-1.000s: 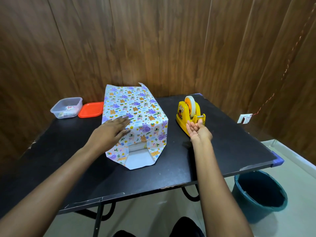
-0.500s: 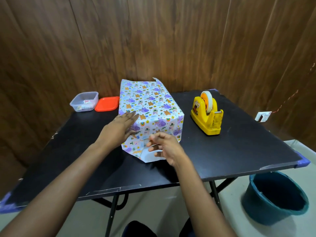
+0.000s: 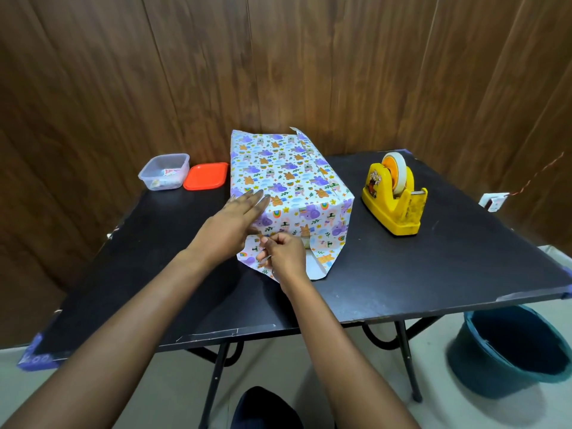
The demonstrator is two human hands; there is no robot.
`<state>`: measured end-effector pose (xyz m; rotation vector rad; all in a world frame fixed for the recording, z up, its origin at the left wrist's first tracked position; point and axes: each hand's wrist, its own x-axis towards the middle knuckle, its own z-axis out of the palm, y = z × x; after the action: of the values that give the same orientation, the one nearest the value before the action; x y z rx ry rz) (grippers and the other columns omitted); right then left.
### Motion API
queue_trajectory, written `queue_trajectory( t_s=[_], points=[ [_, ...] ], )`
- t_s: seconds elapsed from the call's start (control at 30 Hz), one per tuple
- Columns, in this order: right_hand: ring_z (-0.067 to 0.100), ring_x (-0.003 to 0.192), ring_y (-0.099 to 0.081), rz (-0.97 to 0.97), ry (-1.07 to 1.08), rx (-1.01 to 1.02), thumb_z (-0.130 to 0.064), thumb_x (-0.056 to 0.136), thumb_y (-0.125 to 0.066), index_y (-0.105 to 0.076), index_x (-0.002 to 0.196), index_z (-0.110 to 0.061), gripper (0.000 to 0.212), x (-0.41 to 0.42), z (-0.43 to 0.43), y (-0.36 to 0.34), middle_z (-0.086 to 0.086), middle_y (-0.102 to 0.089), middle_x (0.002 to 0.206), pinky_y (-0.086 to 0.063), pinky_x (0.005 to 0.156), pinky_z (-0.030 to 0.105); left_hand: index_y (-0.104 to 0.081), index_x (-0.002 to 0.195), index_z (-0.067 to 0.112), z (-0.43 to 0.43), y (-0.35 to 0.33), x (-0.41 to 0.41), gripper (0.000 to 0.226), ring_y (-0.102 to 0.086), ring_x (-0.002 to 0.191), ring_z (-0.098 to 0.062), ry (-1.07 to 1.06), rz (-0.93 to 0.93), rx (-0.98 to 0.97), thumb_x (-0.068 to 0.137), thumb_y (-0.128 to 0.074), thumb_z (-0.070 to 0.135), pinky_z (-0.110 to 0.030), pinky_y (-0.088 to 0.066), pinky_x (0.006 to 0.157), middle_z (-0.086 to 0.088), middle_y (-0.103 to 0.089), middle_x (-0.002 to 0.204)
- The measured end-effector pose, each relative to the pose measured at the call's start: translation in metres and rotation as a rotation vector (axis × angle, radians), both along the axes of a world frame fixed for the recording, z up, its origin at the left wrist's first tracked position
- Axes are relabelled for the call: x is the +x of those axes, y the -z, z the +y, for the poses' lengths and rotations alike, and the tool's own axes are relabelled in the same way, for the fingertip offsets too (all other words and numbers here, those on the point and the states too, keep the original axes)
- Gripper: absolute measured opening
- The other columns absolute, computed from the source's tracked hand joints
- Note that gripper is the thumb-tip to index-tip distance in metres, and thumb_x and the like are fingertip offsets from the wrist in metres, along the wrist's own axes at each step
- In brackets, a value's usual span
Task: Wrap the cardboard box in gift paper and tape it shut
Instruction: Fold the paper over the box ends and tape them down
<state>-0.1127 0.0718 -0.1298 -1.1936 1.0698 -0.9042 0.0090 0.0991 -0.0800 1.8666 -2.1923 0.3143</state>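
The cardboard box, covered in white gift paper with purple and orange animal prints, lies lengthwise in the middle of the black table. Its near end is open, with a bottom flap lying flat and showing its white underside. My left hand rests flat, fingers straight, on the box's near left top edge. Just below it, my right hand has curled fingers that pinch the gift paper at the left fold of the near end. To the right of the box stands a yellow tape dispenser, untouched.
A clear plastic tub and an orange lid sit at the table's back left. A teal bucket stands on the floor under the right front corner. Wooden wall panels close off the back.
My right hand left the tape dispenser, moved left to the box's near end and curled its fingers on the paper there. My left hand stayed on the box top.
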Motion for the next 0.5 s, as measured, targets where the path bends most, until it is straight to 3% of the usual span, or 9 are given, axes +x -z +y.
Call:
queue_trajectory(
  t_s=[0.07, 0.13, 0.27, 0.37, 0.5],
  points=[
    [0.023, 0.058, -0.062, 0.15, 0.056, -0.058, -0.02, 0.091, -0.058, -0.051, 0.064, -0.012, 0.03, 0.008, -0.002, 0.001, 0.005, -0.063, 0.056, -0.055, 0.067, 0.037, -0.019, 0.149, 0.021, -0.001, 0.001, 0.003, 0.07, -0.017, 0.144, -0.018, 0.012, -0.009, 0.0, 0.091, -0.059, 0.017, -0.032, -0.025, 0.113, 0.001, -0.017, 0.157],
    [0.029, 0.077, -0.067, 0.294, 0.095, -0.108, -0.027, 0.091, -0.057, -0.051, 0.066, -0.014, 0.028, 0.014, -0.003, 0.004, 0.01, -0.07, 0.073, -0.055, 0.074, 0.038, -0.018, 0.149, 0.021, -0.001, 0.0, 0.004, 0.069, -0.015, 0.145, -0.017, 0.023, -0.005, 0.008, 0.092, -0.057, 0.017, -0.031, -0.023, 0.114, 0.002, -0.016, 0.157],
    [0.028, 0.09, -0.065, 0.458, 0.122, -0.19, -0.028, 0.095, -0.05, -0.06, 0.078, -0.012, 0.026, 0.013, 0.002, 0.003, 0.014, -0.071, 0.09, -0.051, 0.075, 0.033, -0.021, 0.149, 0.02, 0.001, -0.002, 0.002, 0.062, -0.015, 0.144, -0.015, 0.027, 0.035, -0.005, 0.095, -0.051, 0.027, -0.028, -0.02, 0.113, 0.003, -0.017, 0.156],
    [0.032, 0.101, -0.061, 0.59, 0.123, -0.252, -0.027, 0.097, -0.048, -0.066, 0.102, -0.004, 0.029, 0.009, 0.002, 0.001, 0.015, -0.068, 0.103, -0.046, 0.078, 0.033, -0.035, 0.144, 0.014, 0.003, 0.003, -0.002, 0.066, -0.03, 0.14, -0.024, 0.026, 0.016, -0.102, 0.086, -0.065, 0.022, -0.036, -0.031, 0.109, -0.005, -0.032, 0.151],
    [0.031, 0.102, -0.061, 0.703, 0.095, -0.25, -0.045, 0.091, -0.056, -0.067, 0.098, -0.008, 0.039, 0.007, -0.002, 0.008, 0.012, -0.069, 0.101, -0.045, 0.079, 0.033, -0.045, 0.138, 0.01, 0.002, 0.007, -0.002, 0.071, -0.044, 0.131, -0.03, 0.033, -0.02, -0.14, 0.074, -0.077, 0.016, -0.044, -0.039, 0.102, -0.01, -0.046, 0.142]
  ],
)
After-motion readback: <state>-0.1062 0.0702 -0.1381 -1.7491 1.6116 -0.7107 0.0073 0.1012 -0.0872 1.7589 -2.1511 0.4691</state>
